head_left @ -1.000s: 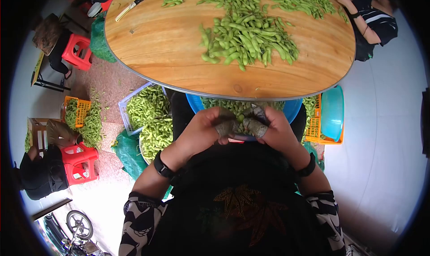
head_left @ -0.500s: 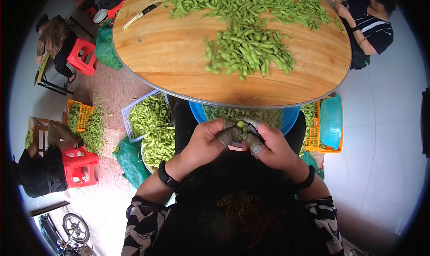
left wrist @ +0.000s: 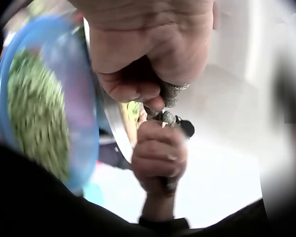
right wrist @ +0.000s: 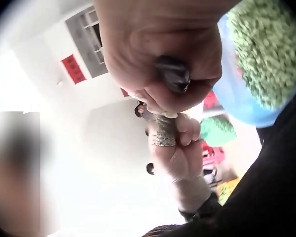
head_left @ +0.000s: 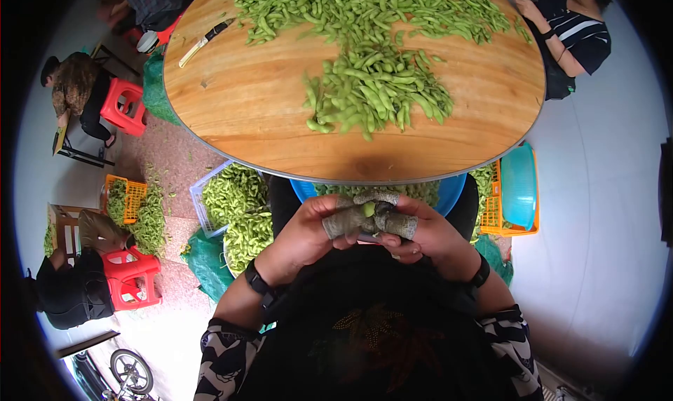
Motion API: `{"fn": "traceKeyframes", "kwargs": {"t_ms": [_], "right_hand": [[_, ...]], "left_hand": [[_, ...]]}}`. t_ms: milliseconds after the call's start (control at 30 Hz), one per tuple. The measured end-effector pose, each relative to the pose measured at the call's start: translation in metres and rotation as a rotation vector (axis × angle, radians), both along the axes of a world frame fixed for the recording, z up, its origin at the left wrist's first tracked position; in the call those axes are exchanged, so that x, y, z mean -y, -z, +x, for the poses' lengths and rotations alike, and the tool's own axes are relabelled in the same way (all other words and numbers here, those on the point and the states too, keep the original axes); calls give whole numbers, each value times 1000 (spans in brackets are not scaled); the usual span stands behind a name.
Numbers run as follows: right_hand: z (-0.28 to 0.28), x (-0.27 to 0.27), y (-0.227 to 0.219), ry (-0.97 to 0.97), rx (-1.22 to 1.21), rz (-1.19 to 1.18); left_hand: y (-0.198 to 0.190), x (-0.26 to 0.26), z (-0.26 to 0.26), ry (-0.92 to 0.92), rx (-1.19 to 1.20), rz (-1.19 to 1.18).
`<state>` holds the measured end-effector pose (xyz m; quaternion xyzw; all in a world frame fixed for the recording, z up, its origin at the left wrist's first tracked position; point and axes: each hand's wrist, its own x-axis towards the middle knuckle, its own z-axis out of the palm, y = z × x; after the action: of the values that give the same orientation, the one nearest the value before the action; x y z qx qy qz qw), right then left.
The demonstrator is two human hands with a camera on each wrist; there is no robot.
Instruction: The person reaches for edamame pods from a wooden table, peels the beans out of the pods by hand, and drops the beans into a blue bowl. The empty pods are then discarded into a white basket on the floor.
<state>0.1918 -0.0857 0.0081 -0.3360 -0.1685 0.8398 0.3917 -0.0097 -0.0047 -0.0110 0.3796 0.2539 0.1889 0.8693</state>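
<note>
Both your hands pinch one green bean pod over your lap, just near of the table edge.

Your left hand (head_left: 308, 229) and right hand (head_left: 420, 233) meet thumb to thumb, fingers curled in, the grey finger covers (head_left: 343, 222) on the tips clamped on the bean pod (head_left: 368, 209) between them; your right hand also grips a dark handle (right wrist: 172, 74) in its palm, what it belongs to you cannot tell. Just beyond the hands a blue basin (head_left: 449, 191) of pods sits under the round wooden table (head_left: 245, 99). On the table a pile of pods (head_left: 371, 85) lies far of you, with a knife (head_left: 203, 40) at the far left edge. On the floor to your left stands a crate of pods (head_left: 235, 191); to your right, an orange crate (head_left: 494, 215) with a teal bowl (head_left: 520, 184).
</note>
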Motion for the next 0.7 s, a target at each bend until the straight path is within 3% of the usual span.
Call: {"fn": "traceKeyframes", "kwargs": {"t_ms": [233,300,333,367,433,567,633,667,700], "right_hand": [[6,-10,-16,24,51,-35],[3,-8,-11,79,228,-79],[1,-7,-7,87,224,-72],[-1,-6,-3,104,258,-29],[-2,-6,-2,122,288,16],[2,-5,2,172,446,145],[7,-1,6,185,470,187],[10,1,7,190,505,259],[11,3,8,194,539,334]], "left_hand": [[5,-8,12,52,-125,144],[3,-7,17,-171,-364,1288],[-3,-9,15,-111,-497,1580],[-6,-8,16,-105,-496,1588],[-10,-4,19,-97,-636,1871],[-1,-7,35,-125,-634,1885],[5,-4,41,-224,-403,1467],[4,-4,40,-220,-407,1460],[-6,-5,42,-160,-360,800]]}}
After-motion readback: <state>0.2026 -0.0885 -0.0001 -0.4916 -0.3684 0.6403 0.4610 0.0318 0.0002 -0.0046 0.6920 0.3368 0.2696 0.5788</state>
